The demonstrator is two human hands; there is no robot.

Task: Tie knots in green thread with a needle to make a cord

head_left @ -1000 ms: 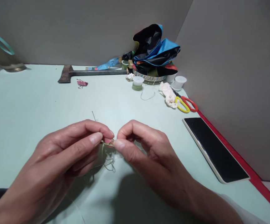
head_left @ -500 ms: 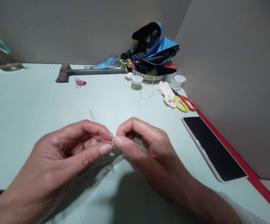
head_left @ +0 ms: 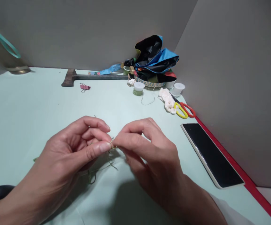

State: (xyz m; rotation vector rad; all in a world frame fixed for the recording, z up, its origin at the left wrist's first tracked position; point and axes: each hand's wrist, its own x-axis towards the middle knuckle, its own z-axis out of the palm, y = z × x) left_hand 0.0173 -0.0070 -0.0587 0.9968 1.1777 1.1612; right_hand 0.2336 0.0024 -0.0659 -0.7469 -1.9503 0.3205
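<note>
A thin green thread (head_left: pixel 113 165) hangs in loops and loose ends beneath my fingers. My left hand (head_left: pixel 76 153) pinches a bit of it between thumb and fingers, with the index finger raised. Right beside it, my right hand (head_left: pixel 147 143) has its fingertips pressed together on the same small knotted part of the thread. The two sets of fingertips almost touch, and they hide most of the knot. A small green piece (head_left: pixel 35 159) shows behind my left wrist.
An axe (head_left: pixel 97 77), a pink binder clip (head_left: pixel 85 87) and a green thread spool (head_left: pixel 138 88) lie farther back. A blue and black bag (head_left: pixel 158 61) sits by the wall. Scissors (head_left: pixel 184 110), crumpled white cloth (head_left: pixel 167 100) and a phone (head_left: pixel 211 154) are on the right.
My right hand has turned so its knuckles face up more, still pinching. My left index finger has lifted from the thread. The view has tilted up slightly.
</note>
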